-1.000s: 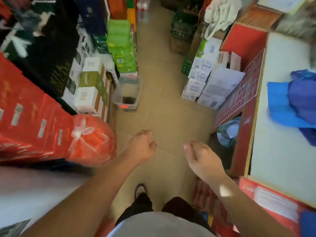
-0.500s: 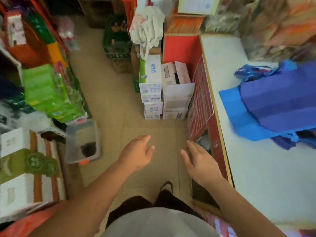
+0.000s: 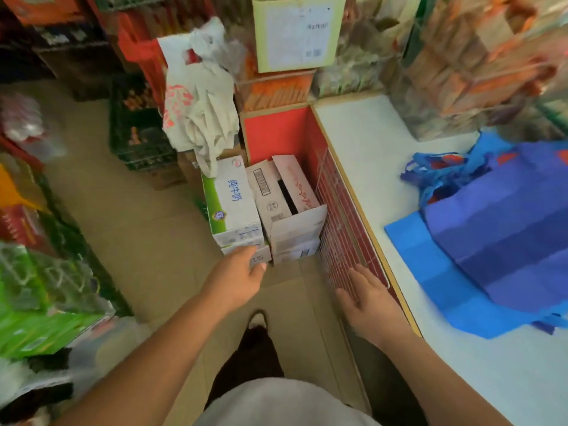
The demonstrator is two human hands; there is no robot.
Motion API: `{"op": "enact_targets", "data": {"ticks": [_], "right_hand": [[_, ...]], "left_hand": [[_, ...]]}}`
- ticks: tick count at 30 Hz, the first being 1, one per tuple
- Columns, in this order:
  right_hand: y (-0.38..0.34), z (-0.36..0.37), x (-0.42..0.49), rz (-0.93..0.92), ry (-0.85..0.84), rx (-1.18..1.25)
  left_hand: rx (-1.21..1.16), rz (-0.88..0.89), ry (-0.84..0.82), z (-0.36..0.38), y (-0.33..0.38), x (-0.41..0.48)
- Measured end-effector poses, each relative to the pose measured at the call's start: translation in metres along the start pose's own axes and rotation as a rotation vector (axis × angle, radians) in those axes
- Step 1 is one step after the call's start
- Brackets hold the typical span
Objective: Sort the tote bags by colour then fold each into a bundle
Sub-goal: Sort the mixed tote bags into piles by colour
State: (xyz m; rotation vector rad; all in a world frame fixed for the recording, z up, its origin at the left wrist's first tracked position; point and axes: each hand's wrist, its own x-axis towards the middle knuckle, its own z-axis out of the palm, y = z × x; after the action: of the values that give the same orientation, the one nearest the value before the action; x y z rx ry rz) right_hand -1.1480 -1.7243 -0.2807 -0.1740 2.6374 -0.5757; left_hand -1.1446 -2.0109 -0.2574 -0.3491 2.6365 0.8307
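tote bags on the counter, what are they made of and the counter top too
Tote bags: likely matte non-woven synthetic fabric; they hold flat panels and sharp creases, though blur hides any weave. Counter top: smooth pale laminate or painted board, evenly plain and flat; which one is unclear.

I see both hands empty beside the counter [image 3: 368, 155]: left hand [image 3: 236, 278] out over the floor [image 3: 147, 229], right hand [image 3: 368, 299] just beside its edge, fingers straight. Blue totes [image 3: 507, 235] lie heaped on the counter; cartons [image 3: 267, 207] stand at its left side.
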Motion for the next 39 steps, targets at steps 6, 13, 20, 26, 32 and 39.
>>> {"op": "enact_targets", "data": {"ticks": [6,13,20,26,32,39], "right_hand": [[-0.009,-0.029,0.042,0.233,0.115,0.085],[0.027,-0.06,0.032,0.534,0.274,0.264],[0.073,-0.09,0.045,0.674,0.433,0.467],[0.116,-0.101,0.046,0.826,0.519,0.693],[0.183,-0.115,0.068,0.972,0.618,0.678],[0.243,-0.115,0.077,1.237,0.697,0.711]], "left_hand": [[0.112,0.261,-0.173,-0.03,0.061,0.103],[0.205,0.557,-0.424,0.006,0.166,0.164],[0.179,0.651,-0.604,0.069,0.245,0.176],[0.261,0.621,-0.66,0.102,0.283,0.225],[0.184,0.618,-0.566,0.174,0.367,0.293],[0.168,0.641,-0.538,0.221,0.388,0.309]]}}
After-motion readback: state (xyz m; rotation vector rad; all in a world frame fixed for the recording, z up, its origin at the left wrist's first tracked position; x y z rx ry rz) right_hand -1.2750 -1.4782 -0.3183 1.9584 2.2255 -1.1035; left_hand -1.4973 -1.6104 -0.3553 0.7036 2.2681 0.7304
